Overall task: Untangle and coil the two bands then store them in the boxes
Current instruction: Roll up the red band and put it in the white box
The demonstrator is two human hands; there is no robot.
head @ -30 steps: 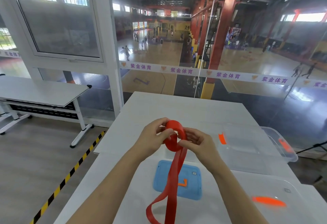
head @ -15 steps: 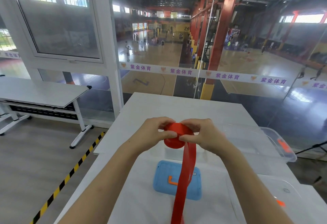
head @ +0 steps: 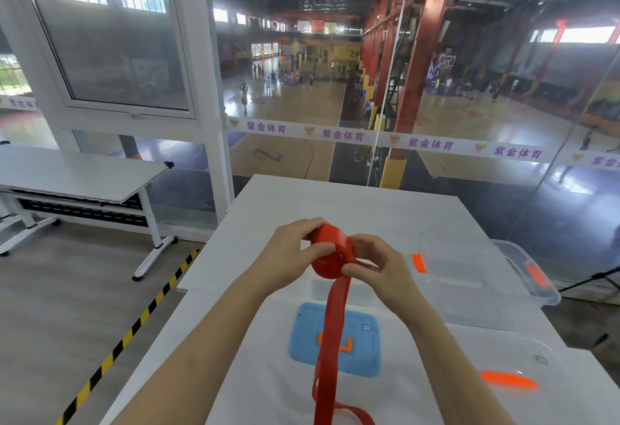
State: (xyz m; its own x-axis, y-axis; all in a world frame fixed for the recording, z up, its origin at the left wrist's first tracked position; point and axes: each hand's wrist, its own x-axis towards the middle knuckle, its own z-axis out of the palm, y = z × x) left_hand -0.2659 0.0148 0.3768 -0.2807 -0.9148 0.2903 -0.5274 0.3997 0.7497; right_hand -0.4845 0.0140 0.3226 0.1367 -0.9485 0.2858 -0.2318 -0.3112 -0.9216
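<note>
Above the white desk [head: 335, 203], the partly coiled red band [head: 330, 258] is held between the left hand [head: 292, 253] and the right hand [head: 382, 272], each grip closed on the roll, while its loose tail is seen hanging over a blue lid [head: 367, 357] near a clear box [head: 523, 277].

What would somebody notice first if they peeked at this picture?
The bright red band stands out most: it is rolled into a coil and gripped between the left hand and right hand, mid-picture above the white table. Its loose tail hangs down across a blue lid lying on the table. Behind the glass, a big sports hall spreads out below.
</note>
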